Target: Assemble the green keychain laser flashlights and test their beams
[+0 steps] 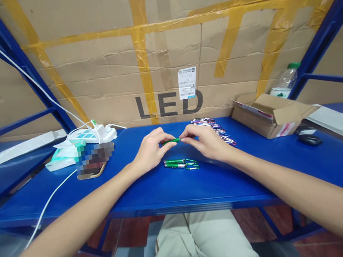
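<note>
Both hands meet above the middle of the blue shelf [155,192]. My left hand [151,149] and my right hand [206,141] pinch the two ends of a small green keychain flashlight [171,141], held level between them. Just below the hands, two more green flashlights with carabiner clips [181,164] lie on the shelf. Behind my right hand is a row of several coloured keychain flashlights [215,128].
An open cardboard box [270,119] sits at the right with a plastic bottle [286,81] behind it and a dark object [309,139] beside it. A white power strip [92,134], a phone [93,160] and white cables lie at the left. A taped cardboard sheet marked LED [161,60] backs the shelf.
</note>
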A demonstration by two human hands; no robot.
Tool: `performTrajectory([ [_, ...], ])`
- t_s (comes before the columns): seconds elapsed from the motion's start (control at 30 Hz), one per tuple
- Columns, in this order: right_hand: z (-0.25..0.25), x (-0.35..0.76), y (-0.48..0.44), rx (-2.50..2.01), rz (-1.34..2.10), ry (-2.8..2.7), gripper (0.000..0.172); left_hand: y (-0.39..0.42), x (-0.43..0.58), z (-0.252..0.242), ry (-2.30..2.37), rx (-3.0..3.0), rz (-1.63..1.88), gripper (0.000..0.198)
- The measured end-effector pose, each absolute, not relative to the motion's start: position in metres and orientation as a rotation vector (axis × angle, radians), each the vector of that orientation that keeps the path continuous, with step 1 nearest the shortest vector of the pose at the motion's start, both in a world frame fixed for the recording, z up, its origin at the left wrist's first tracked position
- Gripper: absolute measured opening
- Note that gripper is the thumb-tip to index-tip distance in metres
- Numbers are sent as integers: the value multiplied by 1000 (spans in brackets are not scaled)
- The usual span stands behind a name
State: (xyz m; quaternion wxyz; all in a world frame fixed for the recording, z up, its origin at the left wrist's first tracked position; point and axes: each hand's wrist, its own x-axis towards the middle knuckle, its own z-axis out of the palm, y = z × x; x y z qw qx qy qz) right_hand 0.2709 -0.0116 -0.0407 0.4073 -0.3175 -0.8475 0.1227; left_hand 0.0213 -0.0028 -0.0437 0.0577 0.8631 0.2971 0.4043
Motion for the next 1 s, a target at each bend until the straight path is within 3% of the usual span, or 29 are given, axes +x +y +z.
performTrajectory([
  [0.57, -43, 260, -9, -888, 1146, -1706, 31, -7, 17, -41, 839, 3267, 1205, 31],
  [0.73, -43, 261, -7, -863, 1118, -1749, 33, -7, 18, -41, 856, 3164, 1209, 32],
  [0.9, -42, 265, -5, -857, 778, -1932, 22, -5, 22, -42, 912, 2749, 1193, 30],
  [1.0, -41, 266, -4, -842, 848, -1924, 23, -5, 24, -42, 949, 2626, 1163, 29],
])
